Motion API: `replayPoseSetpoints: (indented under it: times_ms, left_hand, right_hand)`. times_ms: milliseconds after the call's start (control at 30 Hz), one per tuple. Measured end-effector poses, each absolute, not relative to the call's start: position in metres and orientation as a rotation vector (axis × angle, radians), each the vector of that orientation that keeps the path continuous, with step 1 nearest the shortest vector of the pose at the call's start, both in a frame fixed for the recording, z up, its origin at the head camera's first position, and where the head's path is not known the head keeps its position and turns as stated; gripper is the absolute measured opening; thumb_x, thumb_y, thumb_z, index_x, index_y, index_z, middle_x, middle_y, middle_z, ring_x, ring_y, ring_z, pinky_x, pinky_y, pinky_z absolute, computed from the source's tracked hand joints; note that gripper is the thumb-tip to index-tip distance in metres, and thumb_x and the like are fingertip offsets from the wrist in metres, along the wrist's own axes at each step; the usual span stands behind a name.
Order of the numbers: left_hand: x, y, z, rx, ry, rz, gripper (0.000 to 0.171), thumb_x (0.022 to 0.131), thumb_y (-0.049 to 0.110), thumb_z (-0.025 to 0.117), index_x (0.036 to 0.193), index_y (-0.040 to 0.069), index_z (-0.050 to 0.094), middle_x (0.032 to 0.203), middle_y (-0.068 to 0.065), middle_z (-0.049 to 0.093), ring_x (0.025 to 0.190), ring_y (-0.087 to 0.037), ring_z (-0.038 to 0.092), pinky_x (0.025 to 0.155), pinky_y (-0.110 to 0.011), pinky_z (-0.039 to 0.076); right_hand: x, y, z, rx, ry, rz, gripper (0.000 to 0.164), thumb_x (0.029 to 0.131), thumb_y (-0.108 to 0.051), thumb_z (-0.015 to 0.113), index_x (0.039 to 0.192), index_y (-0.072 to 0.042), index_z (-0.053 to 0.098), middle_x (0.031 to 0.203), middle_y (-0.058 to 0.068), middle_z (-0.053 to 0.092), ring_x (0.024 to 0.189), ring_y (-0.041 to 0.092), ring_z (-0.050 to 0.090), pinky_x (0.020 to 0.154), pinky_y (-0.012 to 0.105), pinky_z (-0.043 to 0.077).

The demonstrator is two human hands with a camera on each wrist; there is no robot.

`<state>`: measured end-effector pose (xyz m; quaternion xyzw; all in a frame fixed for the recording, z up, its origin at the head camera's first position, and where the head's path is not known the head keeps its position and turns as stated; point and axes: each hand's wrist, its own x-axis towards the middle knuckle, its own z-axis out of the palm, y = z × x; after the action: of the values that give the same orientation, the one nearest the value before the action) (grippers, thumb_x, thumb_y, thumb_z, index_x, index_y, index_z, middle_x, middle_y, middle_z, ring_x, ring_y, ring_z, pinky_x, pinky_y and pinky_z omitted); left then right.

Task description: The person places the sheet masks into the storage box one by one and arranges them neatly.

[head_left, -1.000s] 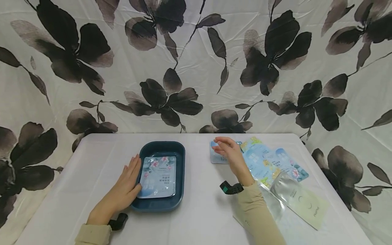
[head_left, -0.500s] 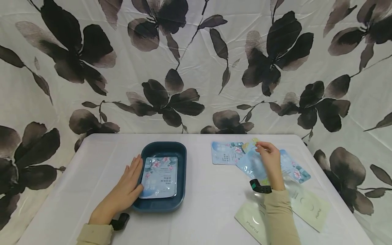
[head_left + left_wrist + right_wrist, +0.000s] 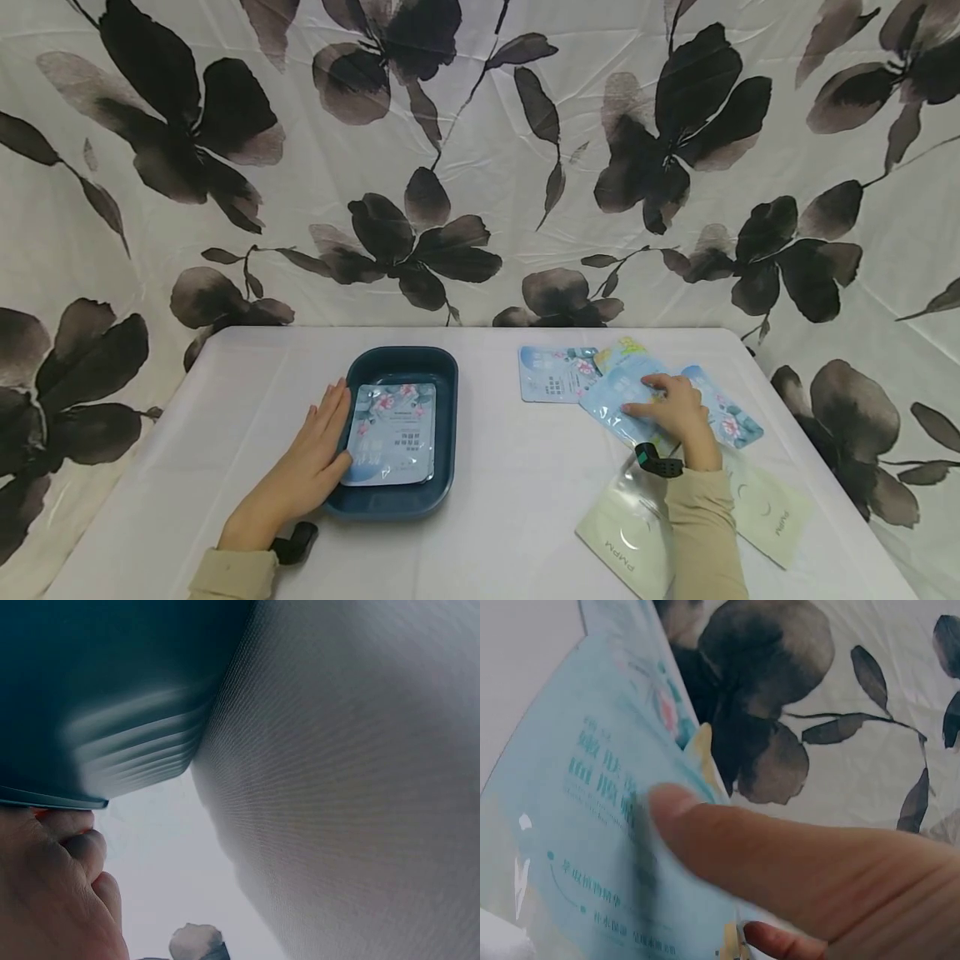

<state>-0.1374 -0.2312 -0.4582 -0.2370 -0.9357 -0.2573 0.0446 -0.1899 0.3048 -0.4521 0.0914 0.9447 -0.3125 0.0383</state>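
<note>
My left hand (image 3: 303, 458) lies with straight fingers along the left rim of a dark blue tray (image 3: 442, 467). In the left wrist view its fingers (image 3: 86, 847) are right at the tray's edge. A blue floral face mask sachet (image 3: 393, 433) lies inside the tray. My right hand (image 3: 678, 412) is over a light blue face mask sachet (image 3: 611, 400) in the pile at right, thumb and fingers spread apart. The right wrist view has the thumb (image 3: 705, 832) across this sachet's printed face and another fingertip near its edge.
Another blue floral sachet (image 3: 551, 379) lies left of the pile, and one (image 3: 723, 408) lies to its right. Two pale green sachets (image 3: 618, 533) (image 3: 772, 517) lie nearer the front, partly hidden by the right forearm. A floral cloth (image 3: 420, 167) hangs behind the white table (image 3: 510, 500).
My right hand has moved right from the left floral sachet to the light blue one, its fingers now lower and spread. The left hand stays at the tray.
</note>
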Motion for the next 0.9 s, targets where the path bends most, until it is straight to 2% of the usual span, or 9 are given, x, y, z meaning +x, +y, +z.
replayPoseSetpoints:
  times_ms: [133, 300, 533, 667, 900]
  left_hand:
    - [-0.137, -0.230, -0.458, -0.730, -2.865, -0.788, 0.077, 0.092, 0.007, 0.050, 0.157, -0.004, 0.009, 0.165, -0.020, 0.003, 0.151, -0.037, 0.001, 0.120, -0.038, -0.008]
    - [-0.137, -0.230, -0.458, -0.729, -2.876, -0.796, 0.077, 0.092, 0.007, 0.050, 0.156, -0.005, 0.008, 0.165, -0.020, 0.003, 0.151, -0.037, 0.001, 0.121, -0.044, -0.005]
    - [-0.138, -0.231, -0.457, -0.730, -2.866, -0.795, 0.077, 0.091, 0.006, 0.049, 0.156, -0.006, 0.009, 0.164, -0.022, 0.003, 0.151, -0.037, 0.000, 0.121, -0.043, -0.006]
    - [-0.138, -0.231, -0.457, -0.731, -2.863, -0.794, 0.077, 0.091, 0.006, 0.050, 0.156, -0.006, 0.010, 0.164, -0.022, 0.003, 0.151, -0.038, 0.001, 0.121, -0.049, -0.002]
    - [-0.138, -0.231, -0.457, -0.728, -2.872, -0.802, 0.078, 0.090, 0.006, 0.050, 0.156, -0.006, 0.009, 0.164, -0.022, 0.003, 0.152, -0.031, -0.004, 0.121, -0.046, -0.005]
  right_hand:
    - [-0.189, 0.306, -0.454, 0.254, 2.877, -0.832, 0.081, 0.076, -0.040, 0.082, 0.138, -0.001, 0.049, 0.139, 0.038, 0.028, 0.123, 0.062, 0.028, 0.093, 0.076, 0.024]
    - [-0.188, 0.306, -0.460, 0.261, 2.875, -0.877, 0.081, 0.077, -0.038, 0.082, 0.140, -0.001, 0.047, 0.139, 0.035, 0.030, 0.123, 0.060, 0.029, 0.095, 0.075, 0.023]
    - [-0.189, 0.304, -0.466, 0.274, 2.876, -0.974, 0.082, 0.078, -0.034, 0.083, 0.143, -0.002, 0.045, 0.142, 0.034, 0.029, 0.126, 0.060, 0.027, 0.098, 0.076, 0.020]
    - [-0.187, 0.303, -0.468, 0.264, 2.887, -1.026, 0.081, 0.077, -0.031, 0.084, 0.143, -0.003, 0.046, 0.143, 0.034, 0.031, 0.127, 0.058, 0.027, 0.099, 0.074, 0.021]
    - [-0.187, 0.300, -0.469, 0.266, 2.921, -1.129, 0.075, 0.077, -0.023, 0.084, 0.139, 0.001, 0.052, 0.142, 0.034, 0.044, 0.125, 0.058, 0.031, 0.100, 0.068, 0.028]
